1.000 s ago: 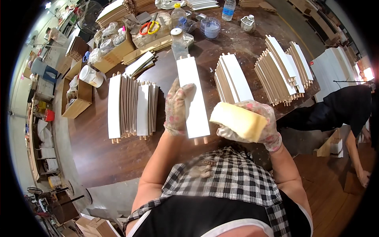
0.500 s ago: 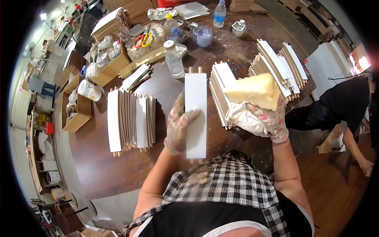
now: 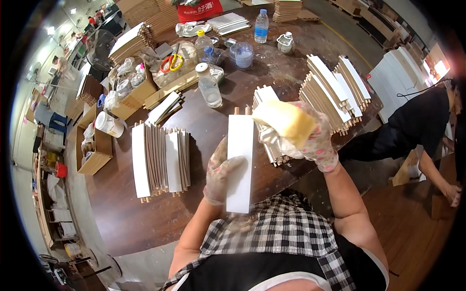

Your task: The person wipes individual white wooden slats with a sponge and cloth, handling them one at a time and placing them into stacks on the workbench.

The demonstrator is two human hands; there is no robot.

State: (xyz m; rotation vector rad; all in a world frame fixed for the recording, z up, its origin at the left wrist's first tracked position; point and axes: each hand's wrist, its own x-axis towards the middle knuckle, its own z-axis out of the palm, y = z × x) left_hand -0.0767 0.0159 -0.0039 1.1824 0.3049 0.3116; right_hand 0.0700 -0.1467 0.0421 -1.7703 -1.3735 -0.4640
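Note:
In a flowered glove, my left hand (image 3: 221, 177) grips a narrow white board (image 3: 240, 162) with wooden dowels standing out of its ends. The thumb lies across its white face. My right hand (image 3: 321, 141), gloved too, is closed on a pale yellow sponge (image 3: 286, 122) and a bunched white cloth (image 3: 274, 140). The sponge is at the board's upper right edge; whether it touches cannot be made out. Partly behind the sponge and cloth stands a row of similar boards (image 3: 264, 94). Another row of boards (image 3: 154, 160) stands on edge left of my left hand.
More boards (image 3: 335, 92) stand at the table's right. Farther back on the brown table (image 3: 111, 208) are a clear bottle with a white cap (image 3: 209, 87), a plastic tub (image 3: 241, 56), scissors (image 3: 172, 63) and a cardboard box (image 3: 138, 94). A person in black (image 3: 412, 121) bends at the right.
The white board has come nearer to my body in my left hand. My right hand has brought the sponge and cloth leftward, close to the board. The view has shifted slightly.

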